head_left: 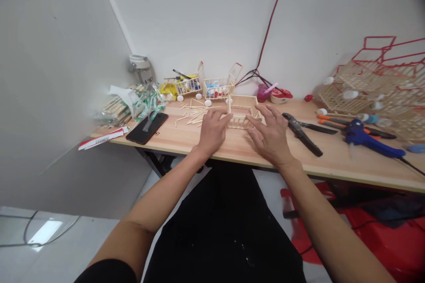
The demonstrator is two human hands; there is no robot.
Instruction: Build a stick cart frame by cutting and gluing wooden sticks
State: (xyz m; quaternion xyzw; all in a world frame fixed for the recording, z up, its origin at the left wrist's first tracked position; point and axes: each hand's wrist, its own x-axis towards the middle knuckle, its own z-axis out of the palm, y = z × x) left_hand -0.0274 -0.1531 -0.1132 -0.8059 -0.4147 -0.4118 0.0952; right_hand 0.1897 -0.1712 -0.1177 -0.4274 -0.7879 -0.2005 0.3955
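Wooden-stick frame on the counter, between the two hands. Left hand: fingertips at the frame's left front. Right hand: fingers fanned at its right side. Gripping or merely touching, cannot tell for either. Loose sticks just left of the frame. Small stick cart behind it, leftward. Black hand tool to its right; blue glue gun farther right. Phone well left.

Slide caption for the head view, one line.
Left hand and right hand at a stick frame, loose sticks to its left.
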